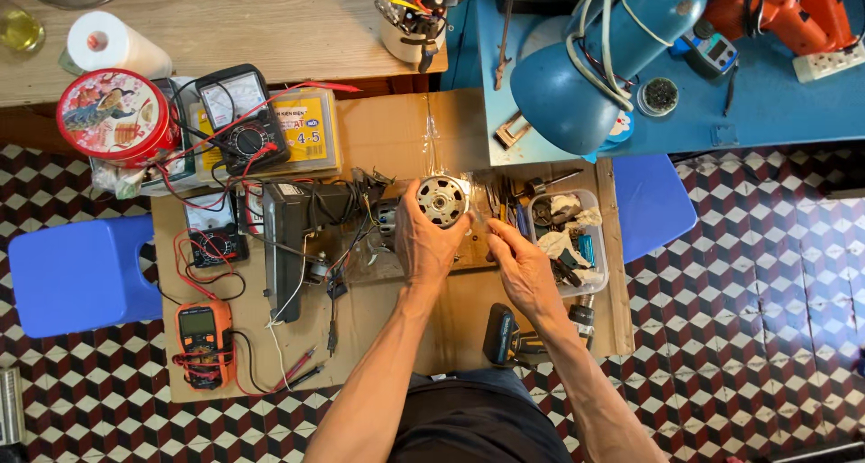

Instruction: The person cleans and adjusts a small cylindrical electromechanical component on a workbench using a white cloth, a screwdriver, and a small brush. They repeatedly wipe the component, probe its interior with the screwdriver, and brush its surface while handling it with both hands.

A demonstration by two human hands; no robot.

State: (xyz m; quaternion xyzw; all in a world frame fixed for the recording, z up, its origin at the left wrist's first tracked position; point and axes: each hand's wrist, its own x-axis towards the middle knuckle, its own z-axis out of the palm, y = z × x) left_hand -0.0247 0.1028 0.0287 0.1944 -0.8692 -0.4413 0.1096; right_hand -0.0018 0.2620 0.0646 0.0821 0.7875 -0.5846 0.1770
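Patterned floor tiles [766, 274] are seen beneath a cardboard sheet [387, 139] laid flat as the work surface.

- Blue stool [77, 274]: set at the far left, beside the sheet.
- Red tin [115, 116]: placed at the sheet's upper left corner, with a paper roll [113, 44] on the wooden bench above it.
- Orange meter [204, 341]: laid at the lower left, red leads coiled over it.
- Black meter [241, 121]: propped on a yellow box [311, 134].
- Grey housing [293, 247]: laid left of centre, wires trailing from it.
- Left hand [428, 247]: closed around the motor [441, 200] from below, fingers wrapped about its sides.
- Motor: held at the sheet's centre, directly ahead of the left hand; its round face is turned up to the camera, so its axis runs roughly vertical.
- Right hand [523, 269]: just right of the motor and not touching it, fingers pinched together; whether anything is gripped cannot be told. The left hand is the nearer.
- Clear tray [599, 247]: set right of the right hand, filled with small parts.
- Blue lamp [595, 67]: positioned above, on a blue table [775, 112].
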